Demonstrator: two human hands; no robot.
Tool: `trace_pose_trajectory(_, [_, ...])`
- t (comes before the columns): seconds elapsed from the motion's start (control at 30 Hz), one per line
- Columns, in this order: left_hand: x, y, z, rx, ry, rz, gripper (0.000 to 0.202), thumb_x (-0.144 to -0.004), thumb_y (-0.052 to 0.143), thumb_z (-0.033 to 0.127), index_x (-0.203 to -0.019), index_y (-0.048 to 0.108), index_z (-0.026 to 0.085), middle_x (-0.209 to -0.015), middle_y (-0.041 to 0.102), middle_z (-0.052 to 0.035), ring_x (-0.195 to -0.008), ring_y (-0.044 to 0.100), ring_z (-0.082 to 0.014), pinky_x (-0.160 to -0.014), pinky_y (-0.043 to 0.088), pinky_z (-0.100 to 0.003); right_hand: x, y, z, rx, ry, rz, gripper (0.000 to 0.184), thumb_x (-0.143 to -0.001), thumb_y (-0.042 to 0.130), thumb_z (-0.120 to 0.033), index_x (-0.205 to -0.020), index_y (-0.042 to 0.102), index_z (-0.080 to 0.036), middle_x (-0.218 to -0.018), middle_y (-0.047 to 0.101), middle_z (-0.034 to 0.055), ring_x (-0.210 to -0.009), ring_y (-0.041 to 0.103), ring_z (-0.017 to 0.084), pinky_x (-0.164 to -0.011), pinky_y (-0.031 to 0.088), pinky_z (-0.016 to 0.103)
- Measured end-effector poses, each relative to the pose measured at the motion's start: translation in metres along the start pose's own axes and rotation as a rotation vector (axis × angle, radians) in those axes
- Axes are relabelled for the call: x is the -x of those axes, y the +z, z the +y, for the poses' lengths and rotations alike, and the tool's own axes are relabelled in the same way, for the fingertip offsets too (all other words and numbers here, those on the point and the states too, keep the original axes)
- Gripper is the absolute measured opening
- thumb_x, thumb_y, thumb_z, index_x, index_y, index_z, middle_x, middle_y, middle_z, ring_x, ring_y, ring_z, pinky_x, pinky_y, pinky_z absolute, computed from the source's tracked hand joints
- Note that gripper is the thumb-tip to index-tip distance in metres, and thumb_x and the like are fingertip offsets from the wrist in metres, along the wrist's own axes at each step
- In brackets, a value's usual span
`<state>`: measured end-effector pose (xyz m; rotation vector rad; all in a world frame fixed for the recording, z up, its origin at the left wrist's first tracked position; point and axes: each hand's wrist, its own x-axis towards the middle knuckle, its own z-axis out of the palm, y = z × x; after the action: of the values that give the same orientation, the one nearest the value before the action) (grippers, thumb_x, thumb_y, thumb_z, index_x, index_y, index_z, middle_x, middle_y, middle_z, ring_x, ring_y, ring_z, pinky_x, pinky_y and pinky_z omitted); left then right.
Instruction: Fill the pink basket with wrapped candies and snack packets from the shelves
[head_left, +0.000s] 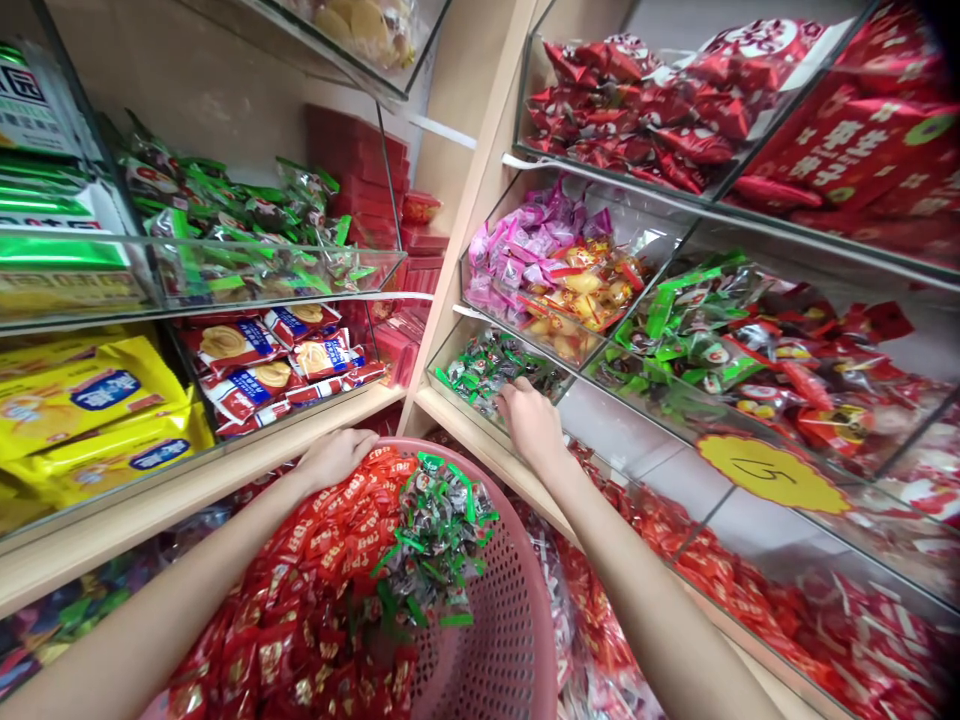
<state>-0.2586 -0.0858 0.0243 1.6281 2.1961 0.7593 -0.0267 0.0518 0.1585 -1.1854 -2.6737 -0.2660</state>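
- Pink plastic, pierced with small holes, is forming the round basket (517, 610) nearest the body.
- Crinkled red candies (300, 570) are filling its left side; knotted clear-and-green candies (442, 520) are lying heaped at its far right.
- The left hand (339, 458) is resting at the basket's far left rim, fingers lying close together; how firmly they are gripping, one cannot tell.
- The right hand (529, 415) is reaching into a low glass bin (450, 388), fingers bending down at small green-wrapped sweets (484, 358); whether they are pinching any, one cannot tell.
- Smooth, pale wooden ledges (195, 490) are meeting in a corner behind the basket.
- Clear panes are holding back flat, glossy yellow packets (97, 410) and red-and-blue biscuit packets (247, 368) on the left, twisted pink wrappers (525, 245) on the right.
- A scalloped yellow card (772, 472) is showing "15" on the right.
- Higher up, puffy red bags (652, 110) are crowding a shelf, while red boxes (360, 170) are standing stacked at the left shelves' inner end.
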Motion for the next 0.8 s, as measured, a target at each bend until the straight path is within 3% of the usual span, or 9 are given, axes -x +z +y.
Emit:
trace_pose_trajectory(0.07, [0.000, 0.000, 0.001, -0.008, 0.008, -0.006, 0.046, -0.084, 0.025, 0.050, -0.083, 0.064, 0.025, -0.085, 0.068, -0.0012, -0.080, 0.060, -0.0198, -0.072, 0.041, -0.026, 0.010, -0.001, -0.005, -0.194, -0.125, 0.010, 0.026, -0.089, 0.039, -0.031, -0.091, 0.062, -0.020, -0.091, 0.060, 0.0069, -0.081, 0.058, 0.017, -0.070, 0.040, 0.026])
trace_pose_trajectory(0.17, [0.001, -0.001, 0.002, -0.014, 0.015, -0.016, 0.048, -0.084, 0.023, 0.051, -0.082, 0.064, 0.025, -0.084, 0.068, -0.0009, -0.080, 0.060, -0.0199, -0.071, 0.041, -0.026, 0.022, 0.010, -0.015, -0.515, -0.296, -0.131, 0.023, -0.085, 0.046, -0.029, -0.078, 0.065, -0.020, -0.077, 0.063, 0.0023, -0.074, 0.057, 0.014, -0.069, 0.039, 0.023])
trace_pose_trajectory(0.27, [0.001, -0.002, 0.004, 0.008, 0.011, -0.006, 0.047, -0.084, 0.024, 0.050, -0.086, 0.065, 0.026, -0.087, 0.069, -0.0003, -0.082, 0.061, -0.0196, -0.076, 0.041, -0.026, 0.027, 0.027, -0.024, -0.622, -0.272, -0.224, 0.021, -0.083, 0.049, -0.029, -0.075, 0.066, -0.018, -0.073, 0.064, 0.0005, -0.069, 0.056, 0.012, -0.065, 0.039, 0.022])
trace_pose_trajectory(0.43, [0.001, -0.002, 0.005, -0.004, -0.021, -0.016, 0.047, -0.084, 0.024, 0.050, -0.092, 0.064, 0.027, -0.089, 0.069, -0.0011, -0.084, 0.061, -0.0204, -0.076, 0.042, -0.027, 0.031, 0.043, -0.030, -0.563, -0.238, -0.289, 0.019, -0.082, 0.050, -0.029, -0.079, 0.066, -0.020, -0.078, 0.065, -0.0002, -0.073, 0.057, 0.013, -0.067, 0.039, 0.021])
trace_pose_trajectory(0.8, [0.000, 0.001, -0.001, -0.065, -0.013, -0.020, 0.051, -0.086, 0.019, 0.051, -0.095, 0.062, 0.028, -0.095, 0.068, -0.0032, -0.087, 0.062, -0.0225, -0.075, 0.042, -0.030, 0.032, 0.051, -0.045, -0.251, -0.265, -0.284, 0.020, -0.085, 0.046, -0.030, -0.085, 0.064, -0.021, -0.091, 0.061, 0.0049, -0.087, 0.057, 0.015, -0.074, 0.039, 0.024])
